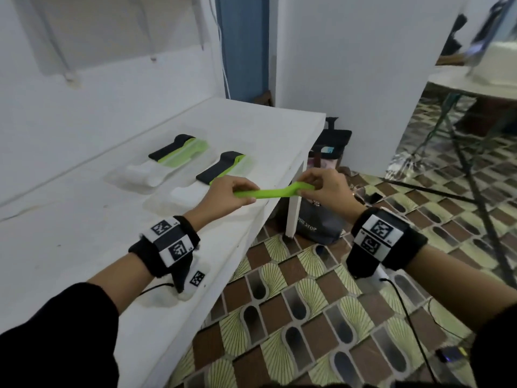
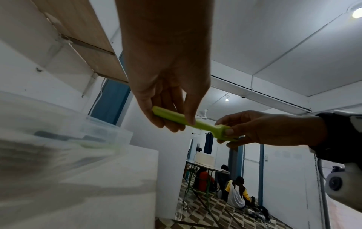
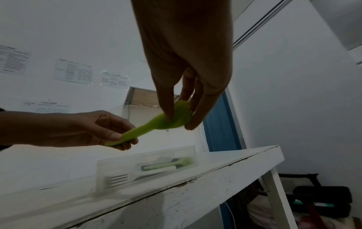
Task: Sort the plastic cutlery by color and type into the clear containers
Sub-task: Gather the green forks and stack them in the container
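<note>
Just beyond the right edge of the white table (image 1: 84, 233), my left hand (image 1: 223, 191) pinches the handle of the green fork (image 1: 268, 193) and my right hand (image 1: 327, 189) its head, so next I probably lay it with the green pieces in the near clear container (image 1: 162, 204).

A white desk (image 1: 84, 233) stood against the white wall, its paint chipped along the front edge, a white leg at its far corner. Two clear containers lay directly on it side by side: the farther container (image 1: 117, 179) and the nearer container (image 1: 156, 204), each holding black, green and white cutlery.
</note>
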Motion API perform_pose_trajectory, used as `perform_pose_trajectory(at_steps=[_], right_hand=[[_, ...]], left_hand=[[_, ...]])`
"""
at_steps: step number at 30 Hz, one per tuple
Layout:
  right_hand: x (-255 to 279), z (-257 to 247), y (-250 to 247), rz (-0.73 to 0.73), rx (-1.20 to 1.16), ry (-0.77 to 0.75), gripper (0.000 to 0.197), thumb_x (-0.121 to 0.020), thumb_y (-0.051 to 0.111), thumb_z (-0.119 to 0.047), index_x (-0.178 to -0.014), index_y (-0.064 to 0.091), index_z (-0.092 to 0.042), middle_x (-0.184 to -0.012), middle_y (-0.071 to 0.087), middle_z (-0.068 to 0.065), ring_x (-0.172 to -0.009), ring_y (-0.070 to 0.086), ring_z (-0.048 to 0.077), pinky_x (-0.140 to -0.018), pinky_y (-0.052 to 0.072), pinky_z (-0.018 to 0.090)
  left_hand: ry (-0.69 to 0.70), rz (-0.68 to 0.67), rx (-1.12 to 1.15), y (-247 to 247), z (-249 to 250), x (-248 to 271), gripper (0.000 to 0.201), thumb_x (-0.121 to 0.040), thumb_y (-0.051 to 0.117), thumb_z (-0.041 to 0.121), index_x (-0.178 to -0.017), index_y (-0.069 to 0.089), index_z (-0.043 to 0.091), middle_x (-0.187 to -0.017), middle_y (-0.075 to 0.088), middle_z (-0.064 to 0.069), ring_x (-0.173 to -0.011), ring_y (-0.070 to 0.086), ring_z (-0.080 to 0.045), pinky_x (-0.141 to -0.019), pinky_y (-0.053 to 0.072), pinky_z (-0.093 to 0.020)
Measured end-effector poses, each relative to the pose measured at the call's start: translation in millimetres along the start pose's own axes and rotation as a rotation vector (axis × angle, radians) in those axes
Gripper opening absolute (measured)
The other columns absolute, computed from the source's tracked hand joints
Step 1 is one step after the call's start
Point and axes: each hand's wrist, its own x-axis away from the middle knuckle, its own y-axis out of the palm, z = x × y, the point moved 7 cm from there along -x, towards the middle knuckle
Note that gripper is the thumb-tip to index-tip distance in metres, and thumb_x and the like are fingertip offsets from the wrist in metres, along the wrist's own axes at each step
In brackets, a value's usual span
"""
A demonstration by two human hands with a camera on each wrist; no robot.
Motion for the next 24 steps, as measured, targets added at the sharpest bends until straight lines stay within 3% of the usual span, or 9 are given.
perform_pose_trajectory(at_steps=[4,7,11,14,17,18,20,23,24], right_hand=[[-38,9,11,-0.079,-0.056,-0.056,0.023,-0.074,0.075,-0.008,-0.097,0.068,-0.007,-0.092,0.069,0.005,-0.077,0.059,0.008,-0.067,0.047,0.008],[-73,16,21,-0.128,-0.095,-0.064,0.021,-0.075,0.075,-0.010,-0.095,0.068,-0.012,-0.091,0.069,0.002,-0.075,0.061,0.007,-0.068,0.048,0.008],[-127,18,40,-0.224,-0.106,-0.134,0.021,-0.076,0.074,-0.009,-0.095,0.069,-0.014,-0.091,0.070,0.005,-0.079,0.064,0.014,-0.068,0.047,0.007],[-166,13,58,-0.307,-0.084,-0.201,0.021,-0.075,0.073,-0.007,-0.094,0.070,-0.016,-0.090,0.070,0.006,-0.078,0.063,0.016,-0.065,0.044,0.004],[-201,6,74,-0.396,-0.089,-0.266,0.018,-0.076,0.071,-0.006,-0.090,0.069,-0.017,-0.089,0.070,0.002,-0.079,0.064,0.017,-0.064,0.043,0.005],[-211,3,78,-0.425,-0.091,-0.297,0.018,-0.076,0.070,-0.004,-0.089,0.069,-0.017,-0.089,0.070,0.001,-0.079,0.064,0.016,-0.065,0.043,0.006],[-230,-4,89,-0.476,-0.094,-0.359,0.018,-0.075,0.068,-0.002,-0.087,0.069,-0.015,-0.089,0.070,0.002,-0.078,0.063,0.012,-0.066,0.045,0.009],[-250,-14,111,-0.599,-0.101,-0.433,0.019,-0.073,0.066,0.002,-0.085,0.068,-0.013,-0.084,0.066,-0.001,-0.070,0.057,-0.004,-0.065,0.044,0.007],[-255,-16,120,-0.653,-0.088,-0.458,0.019,-0.072,0.066,0.002,-0.084,0.068,-0.014,-0.081,0.065,-0.006,-0.070,0.056,-0.005,-0.065,0.044,0.006]], left_hand=[[-0.058,0.042,-0.032,-10,-11,-23,0.020,-0.076,0.072,0.007,-0.094,0.073,0.017,-0.091,0.070,0.005,-0.074,0.058,0.015,-0.079,0.043,-0.004],[-0.094,0.084,-0.068,-19,-21,-41,0.021,-0.076,0.072,0.008,-0.095,0.073,0.016,-0.092,0.071,0.003,-0.081,0.062,0.004,-0.084,0.045,-0.010],[-0.145,0.134,-0.089,-33,-42,-66,0.020,-0.077,0.073,0.011,-0.095,0.073,0.019,-0.092,0.071,0.005,-0.078,0.059,0.009,-0.077,0.043,-0.004],[-0.220,0.132,-0.077,-42,-56,-81,0.019,-0.078,0.073,0.010,-0.095,0.072,0.019,-0.097,0.072,0.001,-0.082,0.061,0.004,-0.077,0.047,-0.011],[-0.331,0.090,-0.061,-51,-71,-90,0.022,-0.079,0.072,0.010,-0.095,0.070,0.024,-0.097,0.072,0.001,-0.083,0.066,-0.012,-0.078,0.051,-0.026],[-0.368,0.085,-0.045,-54,-76,-92,0.024,-0.079,0.072,0.009,-0.095,0.070,0.027,-0.094,0.072,0.005,-0.082,0.067,-0.015,-0.075,0.051,-0.026],[-0.420,0.094,-0.001,-57,-83,-93,0.027,-0.078,0.073,0.010,-0.094,0.070,0.032,-0.089,0.072,0.011,-0.077,0.066,-0.009,-0.072,0.049,-0.020],[-0.473,0.102,-0.005,-59,-93,-90,0.028,-0.074,0.077,0.016,-0.100,0.070,0.026,-0.088,0.071,-0.002,-0.073,0.063,0.005,-0.072,0.045,-0.006],[-0.497,0.104,-0.015,-59,-95,-87,0.032,-0.071,0.078,0.020,-0.101,0.070,0.024,-0.087,0.071,0.003,-0.074,0.063,0.006,-0.071,0.044,-0.004]])
